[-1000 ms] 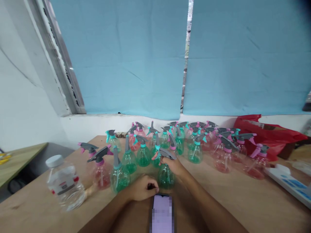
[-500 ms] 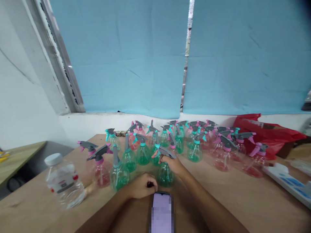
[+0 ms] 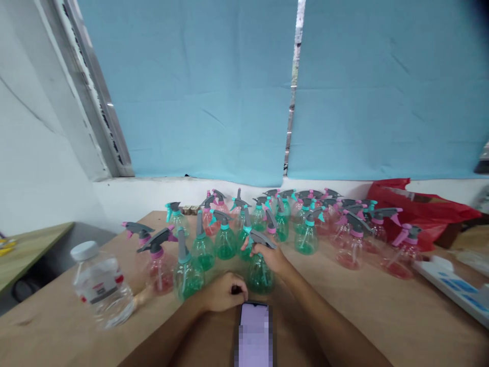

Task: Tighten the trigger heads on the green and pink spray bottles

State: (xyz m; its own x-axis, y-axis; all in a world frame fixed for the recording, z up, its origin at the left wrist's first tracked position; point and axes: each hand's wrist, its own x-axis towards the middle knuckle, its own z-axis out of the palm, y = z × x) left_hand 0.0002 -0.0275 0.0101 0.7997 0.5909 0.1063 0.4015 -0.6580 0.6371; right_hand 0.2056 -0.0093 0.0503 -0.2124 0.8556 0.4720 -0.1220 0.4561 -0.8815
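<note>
My right hand [image 3: 270, 255] is wrapped round the neck of a green spray bottle [image 3: 260, 278], just below its grey spray head. The bottle stands upright on the table, its nozzle end pointing left. My left hand [image 3: 224, 291] rests on the wood with its fingers curled in, and the hollow between thumb and fingers looks empty. Its fingertips are close to the top edge of a phone [image 3: 254, 331], whose lit screen is partly blurred out. Left of that hand, near the wrist, is another green spray bottle [image 3: 188, 279] with a grey head.
Several green and pink spray bottles stand behind my hands, such as a pink one [image 3: 349, 251] to the right. A water bottle [image 3: 102, 288] stands at the left. On the right are a red plastic bag [image 3: 416, 209] and a white-blue box [image 3: 454, 288]. Blue curtains [image 3: 198, 92] hang behind.
</note>
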